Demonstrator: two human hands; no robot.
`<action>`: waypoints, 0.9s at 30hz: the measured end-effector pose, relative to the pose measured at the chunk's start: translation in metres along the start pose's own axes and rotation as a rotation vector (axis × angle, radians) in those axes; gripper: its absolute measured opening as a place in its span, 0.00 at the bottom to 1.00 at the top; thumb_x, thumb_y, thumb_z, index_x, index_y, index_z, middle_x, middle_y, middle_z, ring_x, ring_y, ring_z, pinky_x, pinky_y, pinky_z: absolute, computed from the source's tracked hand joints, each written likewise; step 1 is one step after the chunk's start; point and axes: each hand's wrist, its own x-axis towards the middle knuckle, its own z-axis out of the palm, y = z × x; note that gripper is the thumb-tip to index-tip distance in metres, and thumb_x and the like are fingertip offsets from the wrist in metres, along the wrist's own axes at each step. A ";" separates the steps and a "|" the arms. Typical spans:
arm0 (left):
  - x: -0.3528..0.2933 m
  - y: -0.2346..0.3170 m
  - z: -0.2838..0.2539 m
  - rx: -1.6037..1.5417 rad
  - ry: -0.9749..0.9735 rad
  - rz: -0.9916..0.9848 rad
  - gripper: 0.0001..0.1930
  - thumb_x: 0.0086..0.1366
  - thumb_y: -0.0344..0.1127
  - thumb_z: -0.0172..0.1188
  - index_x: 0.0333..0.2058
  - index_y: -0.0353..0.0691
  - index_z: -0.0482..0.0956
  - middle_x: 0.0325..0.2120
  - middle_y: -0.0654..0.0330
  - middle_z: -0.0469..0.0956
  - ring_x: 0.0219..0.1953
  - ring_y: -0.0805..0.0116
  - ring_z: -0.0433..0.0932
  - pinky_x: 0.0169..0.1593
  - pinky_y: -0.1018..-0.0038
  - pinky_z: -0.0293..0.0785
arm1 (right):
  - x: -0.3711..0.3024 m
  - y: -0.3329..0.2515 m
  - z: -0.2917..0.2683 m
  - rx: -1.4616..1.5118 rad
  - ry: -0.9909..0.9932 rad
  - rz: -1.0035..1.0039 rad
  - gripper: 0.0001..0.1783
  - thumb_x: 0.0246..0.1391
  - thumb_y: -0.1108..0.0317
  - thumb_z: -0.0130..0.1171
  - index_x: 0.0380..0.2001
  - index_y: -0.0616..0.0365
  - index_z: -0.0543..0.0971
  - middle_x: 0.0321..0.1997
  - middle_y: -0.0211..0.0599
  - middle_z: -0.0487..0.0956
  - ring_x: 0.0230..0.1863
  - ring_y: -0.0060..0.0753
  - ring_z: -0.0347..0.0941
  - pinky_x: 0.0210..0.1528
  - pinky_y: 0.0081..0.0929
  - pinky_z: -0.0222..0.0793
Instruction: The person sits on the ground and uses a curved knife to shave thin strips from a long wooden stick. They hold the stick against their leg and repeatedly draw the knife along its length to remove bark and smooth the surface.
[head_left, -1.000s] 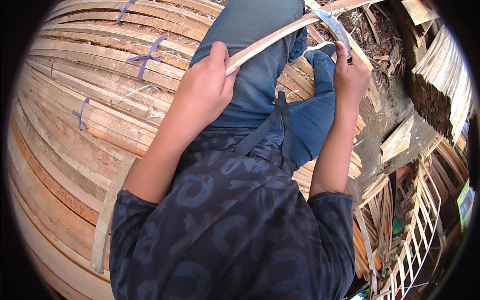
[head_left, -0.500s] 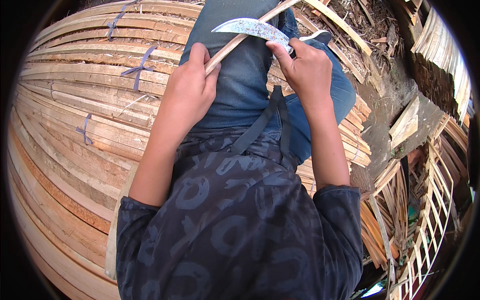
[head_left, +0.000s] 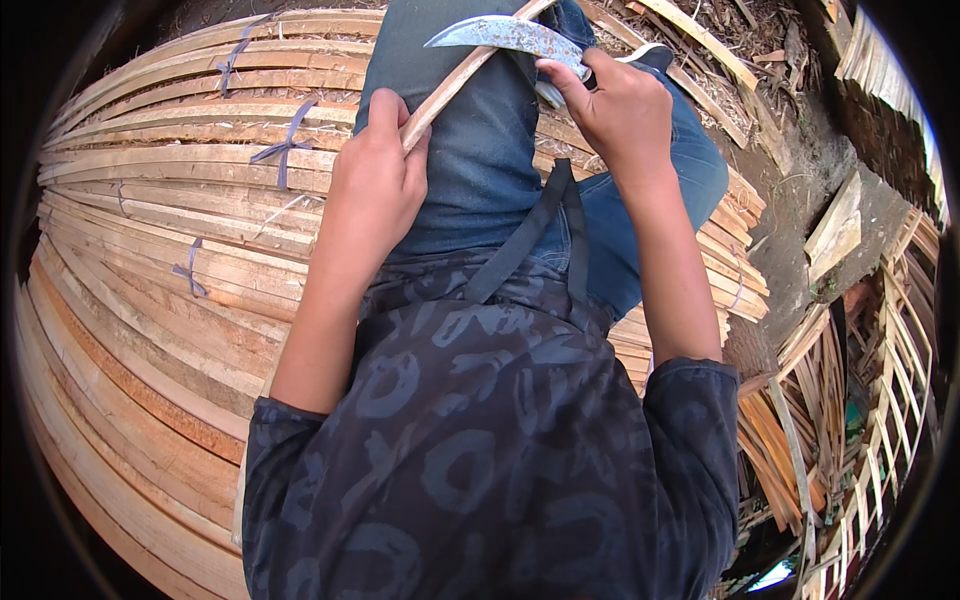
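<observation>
In front of me, my left hand is closed around the near end of a narrow wooden strip, which slants up and away to the right across my jeans-clad leg. My right hand grips a sickle near the base of its blade; the handle is mostly hidden. Its curved, speckled metal blade points left and crosses over the strip, a short way beyond my left hand. Whether the edge bites into the wood cannot be made out.
Long wooden strips lie stacked in bundles under and left of me, several tied with purple bands. Wood offcuts and scraps lie on the ground at right. A slatted wooden lattice stands at lower right.
The view has turned slightly, so the surroundings sit a little further right. The sickle and both hands have shifted slightly away from me; both grips are kept.
</observation>
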 end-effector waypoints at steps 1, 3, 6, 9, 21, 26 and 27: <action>0.001 0.003 -0.001 -0.016 -0.023 -0.028 0.08 0.69 0.32 0.53 0.37 0.36 0.64 0.21 0.41 0.73 0.27 0.37 0.75 0.32 0.53 0.68 | 0.004 0.006 0.000 -0.047 0.024 -0.006 0.35 0.54 0.31 0.53 0.17 0.55 0.76 0.13 0.39 0.75 0.17 0.45 0.76 0.17 0.36 0.70; 0.000 0.007 -0.004 -0.048 -0.061 -0.086 0.09 0.68 0.33 0.54 0.37 0.35 0.64 0.21 0.38 0.74 0.29 0.33 0.75 0.32 0.48 0.69 | 0.023 0.036 0.002 -0.036 0.102 0.163 0.31 0.55 0.34 0.55 0.27 0.53 0.83 0.17 0.45 0.77 0.21 0.52 0.76 0.22 0.38 0.71; 0.006 0.014 -0.002 0.007 -0.016 0.016 0.09 0.69 0.33 0.53 0.37 0.35 0.64 0.20 0.39 0.74 0.28 0.33 0.75 0.31 0.49 0.68 | 0.037 0.053 -0.001 -0.080 -0.047 0.237 0.22 0.59 0.49 0.58 0.25 0.60 0.78 0.23 0.52 0.78 0.27 0.55 0.77 0.28 0.46 0.70; 0.005 0.009 -0.003 0.035 -0.026 0.017 0.09 0.69 0.33 0.54 0.36 0.35 0.64 0.20 0.39 0.74 0.28 0.33 0.75 0.31 0.49 0.68 | 0.020 0.039 0.014 -0.009 0.124 0.140 0.36 0.55 0.30 0.51 0.20 0.56 0.79 0.12 0.41 0.74 0.16 0.46 0.76 0.17 0.36 0.69; 0.009 0.019 -0.004 0.082 -0.049 0.015 0.10 0.69 0.34 0.54 0.36 0.35 0.64 0.20 0.39 0.75 0.29 0.33 0.76 0.30 0.50 0.69 | 0.025 0.058 0.019 0.068 0.327 0.102 0.33 0.53 0.35 0.57 0.17 0.57 0.75 0.16 0.48 0.75 0.21 0.56 0.75 0.24 0.47 0.70; 0.006 0.010 -0.003 0.078 -0.033 0.014 0.10 0.69 0.34 0.55 0.36 0.36 0.64 0.21 0.39 0.74 0.29 0.34 0.76 0.30 0.51 0.69 | 0.019 0.029 0.009 -0.043 0.118 -0.093 0.34 0.55 0.32 0.54 0.19 0.55 0.76 0.16 0.41 0.75 0.22 0.47 0.76 0.22 0.36 0.69; 0.007 0.014 -0.005 0.062 -0.044 -0.007 0.10 0.69 0.34 0.55 0.37 0.36 0.64 0.21 0.39 0.74 0.29 0.34 0.76 0.30 0.51 0.69 | 0.030 0.048 0.008 -0.068 0.131 0.004 0.32 0.54 0.35 0.56 0.20 0.56 0.78 0.17 0.45 0.76 0.23 0.51 0.76 0.25 0.41 0.70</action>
